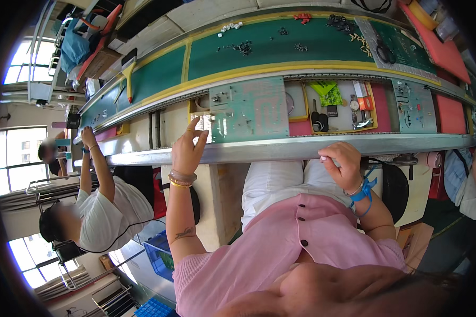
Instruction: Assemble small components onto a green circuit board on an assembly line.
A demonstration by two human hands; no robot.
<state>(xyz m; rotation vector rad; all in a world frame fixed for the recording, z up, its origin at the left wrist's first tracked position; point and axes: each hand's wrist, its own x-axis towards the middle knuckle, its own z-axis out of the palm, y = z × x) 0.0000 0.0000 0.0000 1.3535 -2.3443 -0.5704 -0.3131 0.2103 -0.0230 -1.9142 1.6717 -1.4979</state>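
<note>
My left hand (188,149) is over the metal front rail, fingers stretched and apart with nothing visible between them. Just right of its fingertips lies a green printed circuit board (254,111) carrying a few small components, mostly along its left part. My right hand (345,164) hovers at the near edge of the rail (280,148), its fingers curled in and thumb tip against the index finger. Whatever that pinch may contain is too small or hidden to make out. Another circuit board (415,108) with small parts sits farther right.
A yellow-edged tray (376,108) between the boards holds keys (319,120), a wristwatch (354,104) and green packets (329,95). Piles of small components (243,48) dot the green belt (206,53) beyond. A brush (128,74) lies left, scissors (385,52) right. A co-worker (116,211) sits at left.
</note>
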